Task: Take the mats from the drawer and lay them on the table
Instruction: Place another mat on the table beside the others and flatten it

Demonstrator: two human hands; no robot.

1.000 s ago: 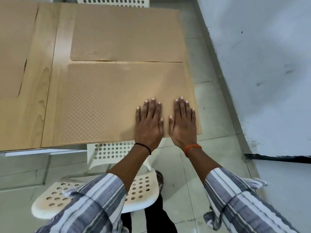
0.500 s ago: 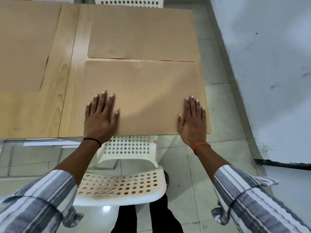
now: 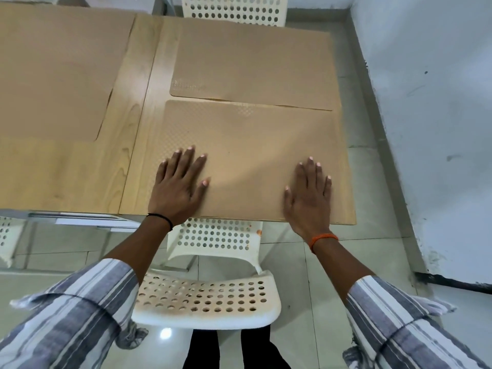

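- I saw both hands laid flat on the near mat point(image 3: 247, 145), fingers straight and gripping nothing. The palms pressed down, which I judged was meant to smooth the mat and seat it on the table point(image 3: 87, 177).
- My left hand point(image 3: 179, 186) sat close to the mat's left edge, fingers somewhat spread, the wrist hanging past the table's front edge.
- My right hand point(image 3: 308, 194) pressed near the right front corner, fingers closer together. With the hands well apart, I took it that they were pinning both ends at once so the sheet would not shift or curl.
- The near mat lay square with the table's front edge and close to its right edge, its far side just meeting a second mat point(image 3: 253, 67) behind it.
- A third mat point(image 3: 56, 75) lay at the left, apart from the other two across a strip of bare wood.
- A white perforated chair point(image 3: 205, 299) stood tucked below the front edge between my arms, probably why I was reaching over it. Another chair point(image 3: 234, 12) stood at the far side.
- I could not see the drawer, so whether any mats remained there I could not tell.
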